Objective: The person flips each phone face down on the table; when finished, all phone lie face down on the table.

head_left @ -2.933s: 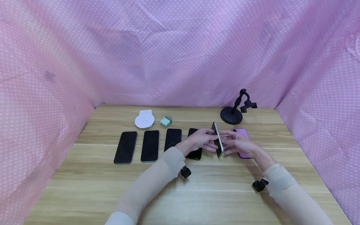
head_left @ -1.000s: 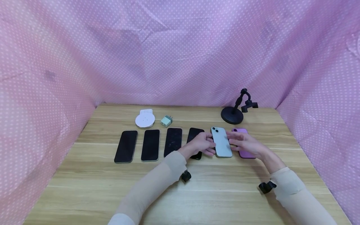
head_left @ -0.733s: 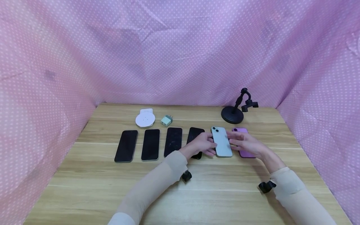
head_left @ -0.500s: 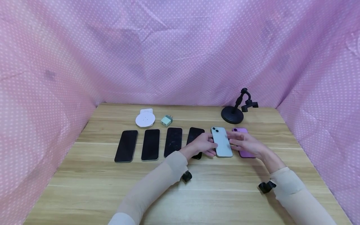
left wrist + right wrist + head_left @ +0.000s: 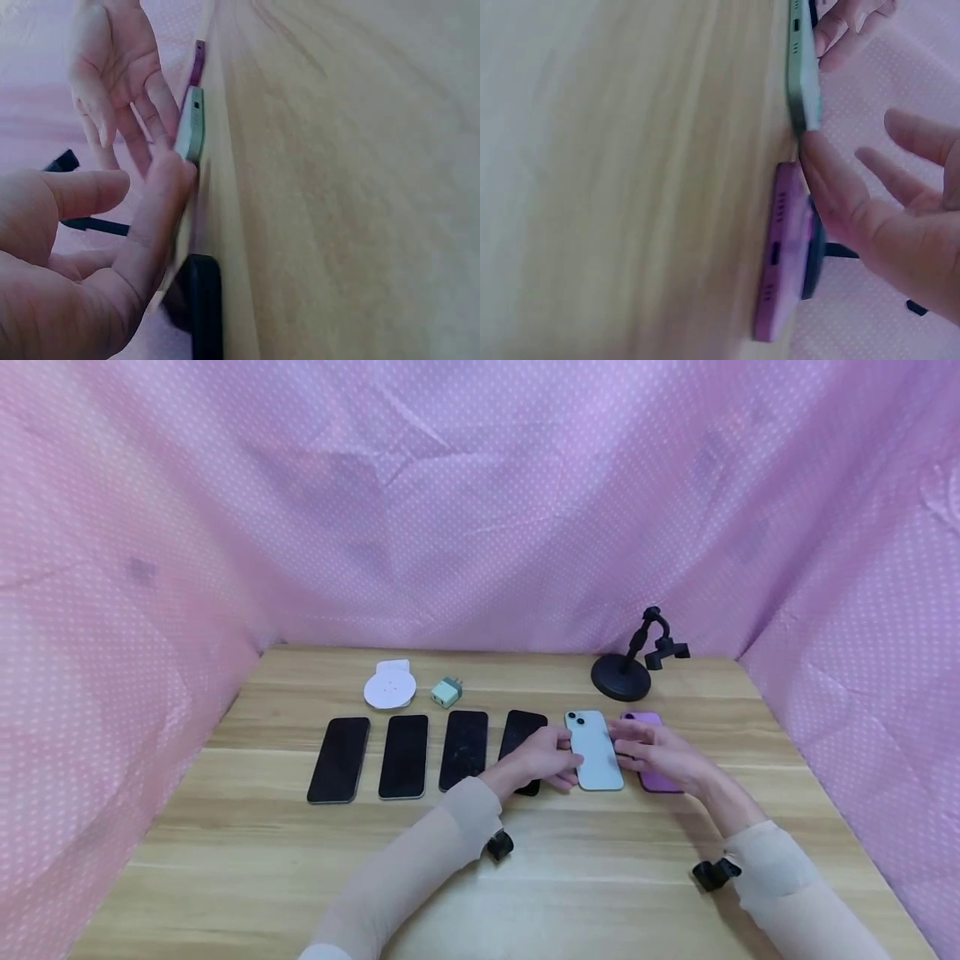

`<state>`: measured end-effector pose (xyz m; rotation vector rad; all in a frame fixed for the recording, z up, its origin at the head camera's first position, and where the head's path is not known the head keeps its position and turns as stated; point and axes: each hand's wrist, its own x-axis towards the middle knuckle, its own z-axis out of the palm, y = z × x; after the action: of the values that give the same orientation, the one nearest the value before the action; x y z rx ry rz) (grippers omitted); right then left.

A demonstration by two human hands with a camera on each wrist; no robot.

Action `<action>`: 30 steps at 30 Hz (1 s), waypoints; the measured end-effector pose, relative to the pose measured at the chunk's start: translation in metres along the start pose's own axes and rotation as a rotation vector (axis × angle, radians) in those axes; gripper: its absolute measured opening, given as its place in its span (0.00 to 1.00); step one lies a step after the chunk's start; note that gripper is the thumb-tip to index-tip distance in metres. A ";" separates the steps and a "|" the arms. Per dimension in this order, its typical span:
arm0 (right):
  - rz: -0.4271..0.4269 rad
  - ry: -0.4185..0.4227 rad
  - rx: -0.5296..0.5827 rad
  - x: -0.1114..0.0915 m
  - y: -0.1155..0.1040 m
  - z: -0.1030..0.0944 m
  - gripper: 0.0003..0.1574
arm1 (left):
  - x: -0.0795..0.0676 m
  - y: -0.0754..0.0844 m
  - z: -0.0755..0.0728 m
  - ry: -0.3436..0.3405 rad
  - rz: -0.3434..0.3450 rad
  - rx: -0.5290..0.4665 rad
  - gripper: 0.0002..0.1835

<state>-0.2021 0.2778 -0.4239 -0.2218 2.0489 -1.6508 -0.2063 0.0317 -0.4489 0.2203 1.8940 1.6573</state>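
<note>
A pale green phone (image 5: 595,750) lies flat on the table with its back and twin cameras up. My left hand (image 5: 542,754) touches its left edge with extended fingers, and the hand covers part of a black phone (image 5: 522,727). On the other side my right hand (image 5: 663,753) has its fingertips at the green phone's right edge, above a purple phone (image 5: 660,781) that also lies back up. The right wrist view shows the right fingers nearly straight beside the green phone (image 5: 803,75). Neither hand is curled round anything.
Further left in the row lie three dark-screened phones (image 5: 339,760). Behind them are a white round disc (image 5: 390,688) and a pale green charger plug (image 5: 447,692). A black phone stand (image 5: 621,678) rises at the back right, before a pink dotted cloth (image 5: 480,527).
The green phone, earlier tilted on its edge between both hands, now lies flat with its back up. Over the last second the hands have stayed almost still beside it; the head view shifted slightly.
</note>
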 end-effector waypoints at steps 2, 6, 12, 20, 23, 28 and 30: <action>-0.036 0.059 -0.038 -0.004 -0.003 0.001 0.39 | -0.005 -0.001 0.000 0.000 0.031 0.088 0.33; -0.091 0.129 -0.097 -0.006 -0.011 0.008 0.37 | -0.020 0.001 -0.008 0.017 0.134 0.273 0.34; -0.094 0.054 -0.063 0.003 -0.018 0.028 0.38 | -0.052 0.005 -0.039 0.035 0.238 0.374 0.33; -0.053 -0.033 -0.031 0.020 -0.021 0.058 0.43 | -0.080 -0.006 -0.078 0.107 0.256 0.395 0.32; -0.031 -0.035 -0.001 0.022 -0.020 0.062 0.45 | -0.082 -0.008 -0.082 0.087 0.235 0.378 0.33; 0.007 -0.044 0.068 0.022 -0.017 0.065 0.46 | -0.078 -0.009 -0.080 0.038 0.212 0.348 0.34; 0.017 -0.048 0.074 0.022 -0.015 0.066 0.45 | -0.077 -0.009 -0.078 0.026 0.205 0.330 0.34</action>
<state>-0.1931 0.2072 -0.4253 -0.2165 1.9455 -1.6914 -0.1839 -0.0740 -0.4295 0.5451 2.2211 1.4681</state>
